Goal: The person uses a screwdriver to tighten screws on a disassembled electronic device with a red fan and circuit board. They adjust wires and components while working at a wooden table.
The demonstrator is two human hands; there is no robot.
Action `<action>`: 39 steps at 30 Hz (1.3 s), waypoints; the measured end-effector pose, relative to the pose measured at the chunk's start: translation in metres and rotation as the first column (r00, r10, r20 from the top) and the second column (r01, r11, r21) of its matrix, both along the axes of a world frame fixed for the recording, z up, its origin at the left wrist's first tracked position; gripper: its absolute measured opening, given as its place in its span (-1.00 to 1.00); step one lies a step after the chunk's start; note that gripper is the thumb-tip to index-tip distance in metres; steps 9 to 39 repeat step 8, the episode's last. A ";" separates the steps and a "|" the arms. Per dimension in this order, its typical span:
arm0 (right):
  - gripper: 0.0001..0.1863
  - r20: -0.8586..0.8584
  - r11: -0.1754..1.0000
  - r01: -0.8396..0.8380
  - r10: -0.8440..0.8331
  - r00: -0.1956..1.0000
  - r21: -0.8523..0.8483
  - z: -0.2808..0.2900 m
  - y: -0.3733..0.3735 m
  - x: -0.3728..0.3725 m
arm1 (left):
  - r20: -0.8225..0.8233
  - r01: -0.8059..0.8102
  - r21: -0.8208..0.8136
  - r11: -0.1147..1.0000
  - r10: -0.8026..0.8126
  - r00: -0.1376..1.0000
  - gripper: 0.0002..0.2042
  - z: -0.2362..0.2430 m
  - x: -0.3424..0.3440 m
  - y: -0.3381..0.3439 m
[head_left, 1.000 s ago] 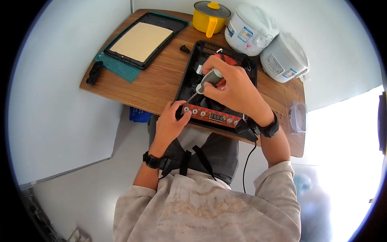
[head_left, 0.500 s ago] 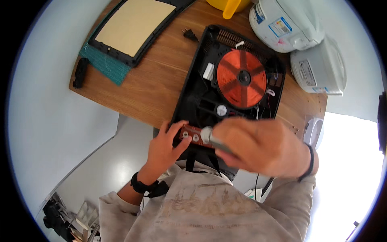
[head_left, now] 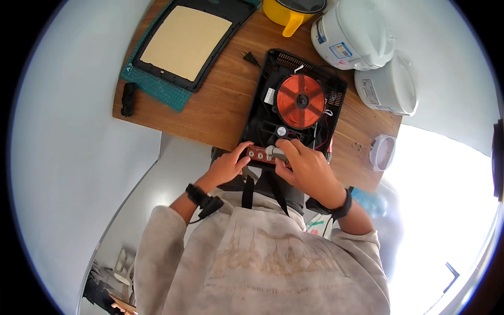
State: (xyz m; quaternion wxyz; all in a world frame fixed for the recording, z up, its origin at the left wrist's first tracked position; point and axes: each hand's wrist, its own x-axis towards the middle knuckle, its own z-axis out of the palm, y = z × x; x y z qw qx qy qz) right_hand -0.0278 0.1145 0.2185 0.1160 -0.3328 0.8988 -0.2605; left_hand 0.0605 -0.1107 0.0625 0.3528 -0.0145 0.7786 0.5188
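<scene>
An opened induction cooker base (head_left: pixel 253 113) lies at the table's near edge, its round copper coil (head_left: pixel 300 94) exposed. A narrow red-brown circuit board (head_left: pixel 261 156) with round white parts sits along its near end. My left hand (head_left: pixel 227 167) pinches that board's left end between thumb and fingers. Over the right part of the board, my right hand (head_left: pixel 311 169) is closed around a grey tool (head_left: pixel 275 151) with a pale rounded end. The tool's exact kind does not show, and my fingers hide the board's right end.
Far left, a black frame with a cream panel (head_left: pixel 186 44) lies on a green cutting mat (head_left: pixel 157 93), near a black part (head_left: pixel 127 100). Two white rice cookers (head_left: pixel 341 44) and a yellow pot (head_left: pixel 286 14) stand behind. Small screws (head_left: pixel 358 146) lie beside a clear container (head_left: pixel 382 152).
The whole view has shifted, so cooker base and hands look smaller and farther off. My right hand, blurred before, is now sharp and still holds the grey tool at the board. My left hand keeps its hold.
</scene>
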 end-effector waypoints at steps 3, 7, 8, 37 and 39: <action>-0.68 0.095 0.987 0.154 -0.150 0.984 -0.044 -0.003 -0.006 0.013 | 0.121 0.027 0.130 0.991 -0.043 0.992 -0.57 -0.009 -0.007 -0.005; -0.67 0.171 0.972 0.234 -0.226 0.959 -0.025 0.004 -0.005 0.015 | 0.122 0.056 0.186 0.981 -0.080 0.989 -0.56 -0.012 -0.017 -0.005; -0.65 0.182 0.973 0.229 -0.225 0.957 -0.002 0.008 -0.006 0.014 | 0.126 0.082 0.200 0.976 -0.108 0.986 -0.56 -0.018 -0.021 -0.008; -0.65 0.182 0.973 0.229 -0.225 0.957 -0.002 0.008 -0.006 0.014 | 0.126 0.082 0.200 0.976 -0.108 0.986 -0.56 -0.018 -0.021 -0.008; -0.65 0.182 0.973 0.229 -0.225 0.957 -0.002 0.008 -0.006 0.014 | 0.126 0.082 0.200 0.976 -0.108 0.986 -0.56 -0.018 -0.021 -0.008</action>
